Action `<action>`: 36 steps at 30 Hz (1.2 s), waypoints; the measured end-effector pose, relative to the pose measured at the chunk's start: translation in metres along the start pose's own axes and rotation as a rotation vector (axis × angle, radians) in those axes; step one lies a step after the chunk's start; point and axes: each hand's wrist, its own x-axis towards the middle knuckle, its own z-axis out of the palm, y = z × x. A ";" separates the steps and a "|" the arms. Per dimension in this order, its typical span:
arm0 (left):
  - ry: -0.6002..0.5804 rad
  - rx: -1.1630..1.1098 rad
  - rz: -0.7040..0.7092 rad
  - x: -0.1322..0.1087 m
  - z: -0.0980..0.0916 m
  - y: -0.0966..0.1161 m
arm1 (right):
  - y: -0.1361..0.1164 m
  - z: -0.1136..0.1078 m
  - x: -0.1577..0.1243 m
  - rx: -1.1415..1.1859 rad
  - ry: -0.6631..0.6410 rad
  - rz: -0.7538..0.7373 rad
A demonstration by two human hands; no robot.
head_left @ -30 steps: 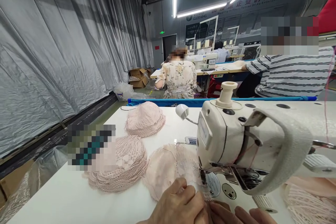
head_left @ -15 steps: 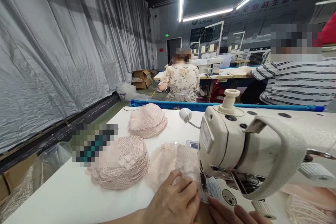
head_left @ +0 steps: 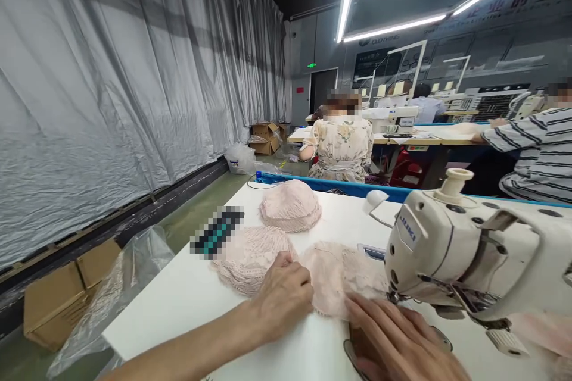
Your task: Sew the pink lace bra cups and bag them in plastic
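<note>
A pale pink lace piece (head_left: pixel 333 280) lies on the white table left of the sewing machine's needle area. My left hand (head_left: pixel 288 289) is closed at its left edge with the fingers curled under, and the fingertips are hidden. Over the piece's lower right edge my right hand (head_left: pixel 397 333) lies flat, fingers stretched out beside the presser foot. Just left of my left hand sits a stack of pink lace pieces (head_left: pixel 245 256). A second lace stack (head_left: pixel 290 205) stands behind it.
The sewing machine (head_left: pixel 429 244) fills the right side, with a small lamp (head_left: pixel 376 201) on its left. A blue cloth edge (head_left: pixel 308 180) runs along the back of the table. Cardboard boxes (head_left: pixel 58 300) and plastic wrap stand on the floor at left. Co-workers sit ahead.
The view has swung left. My left hand has moved away from the needle to the piece's left edge. The lace piece now lies more exposed, and my right hand reaches onto it.
</note>
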 end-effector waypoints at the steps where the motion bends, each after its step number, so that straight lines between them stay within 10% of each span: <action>1: -0.001 0.004 -0.013 -0.005 -0.001 0.000 | -0.006 0.003 0.010 0.076 -0.021 0.043; 7: -0.145 -0.478 -0.010 -0.036 -0.020 0.029 | -0.029 -0.032 0.011 0.411 -0.233 0.237; 14: -0.610 -1.853 -0.596 -0.085 -0.039 0.097 | -0.054 -0.142 -0.015 1.355 -1.028 0.903; 27: -0.884 -1.883 -0.642 -0.120 -0.032 0.157 | -0.134 -0.159 -0.090 1.743 -0.919 1.034; 36: -0.877 -2.022 -0.689 -0.135 -0.009 0.158 | -0.135 -0.155 -0.114 1.806 -0.849 0.894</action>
